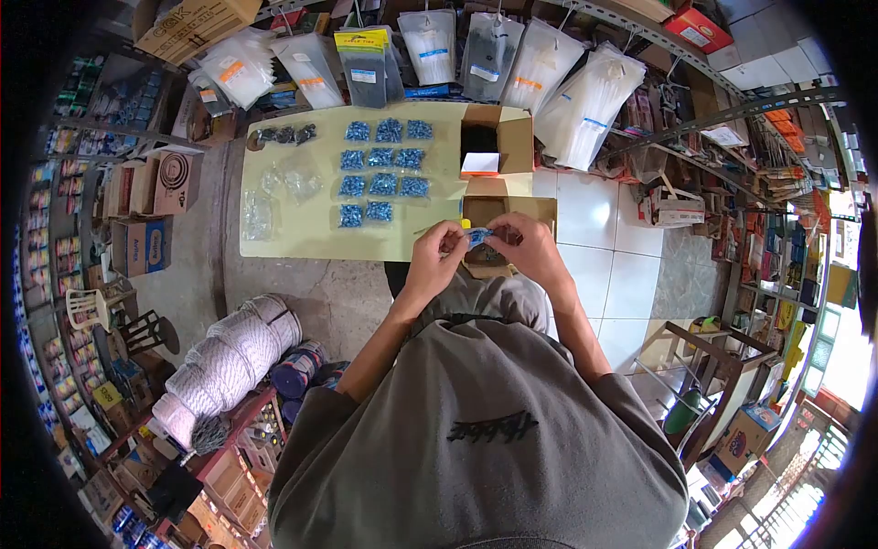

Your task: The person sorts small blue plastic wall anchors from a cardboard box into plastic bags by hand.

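Between my two hands is a small clear bag of blue pieces (476, 238), held over the near edge of the table. My left hand (439, 252) pinches its left side with fingers closed. On the other side, my right hand (523, 242) grips it between thumb and fingers. Just beneath and behind it stands an open cardboard box (540, 209), its inside partly hidden by my hands. Rows of similar filled bags (381, 158) lie on the pale yellow table (315, 240). What the blue pieces are is too small to tell.
A second open box (512, 137) with a white card stands at the table's far right. Clear empty-looking bags (259, 215) and several dark bags (285, 134) lie at left. Packs of cable ties (585, 105) hang along the back. A big rope roll (229, 357) stands lower left.
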A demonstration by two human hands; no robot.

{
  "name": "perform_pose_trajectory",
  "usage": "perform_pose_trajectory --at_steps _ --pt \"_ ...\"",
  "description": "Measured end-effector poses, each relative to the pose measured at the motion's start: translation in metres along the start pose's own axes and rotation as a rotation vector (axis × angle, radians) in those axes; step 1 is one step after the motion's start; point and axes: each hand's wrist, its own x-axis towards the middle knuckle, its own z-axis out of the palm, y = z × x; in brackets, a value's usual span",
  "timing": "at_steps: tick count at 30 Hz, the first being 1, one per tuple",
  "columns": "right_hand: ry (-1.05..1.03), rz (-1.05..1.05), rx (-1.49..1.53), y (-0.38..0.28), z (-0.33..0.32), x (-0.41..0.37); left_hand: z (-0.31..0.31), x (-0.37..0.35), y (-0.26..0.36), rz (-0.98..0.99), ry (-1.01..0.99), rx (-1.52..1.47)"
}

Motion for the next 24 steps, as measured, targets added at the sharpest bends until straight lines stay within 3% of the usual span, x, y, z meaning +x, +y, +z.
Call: perform_pose_trajectory --at_steps 8,10,14,16,17,19,20,22,24 --pt "0.006 -0.112 -0.071 0.002 0.006 0.001 0.000 0.000 0.001 -0.015 0.016 -0.023" --pt "0.089 -0.019 0.087 0.016 0.009 0.002 -0.002 0.000 -0.002 -0.013 0.031 -0.013" --pt "0.309 0.015 0.015 0.069 0.025 0.019 -0.008 -0.002 -0.005 -0.025 0.060 0.010" --pt "0.032 -0.067 -0.409 0.101 0.040 0.023 -0.011 -0.002 -0.009 -0.023 0.071 -0.008" --pt "0.030 -0.068 -0.411 0.121 0.052 0.024 -0.012 -0.003 -0.010 -0.020 0.077 -0.026" --pt "-0.212 -0.515 -0.896 0.158 0.080 0.027 -0.014 -0.003 -0.009 -0.025 0.088 -0.042" --pt "-0.216 -0.522 -0.897 0.169 0.093 0.031 -0.016 -0.004 -0.009 -0.032 0.098 -0.057" --pt "-0.464 -0.118 -0.946 0.177 0.108 0.043 -0.019 -0.006 -0.009 -0.038 0.116 -0.054" --pt "-0.452 -0.137 -0.970 0.178 0.109 0.042 -0.021 -0.008 -0.009 -0.045 0.136 -0.052"
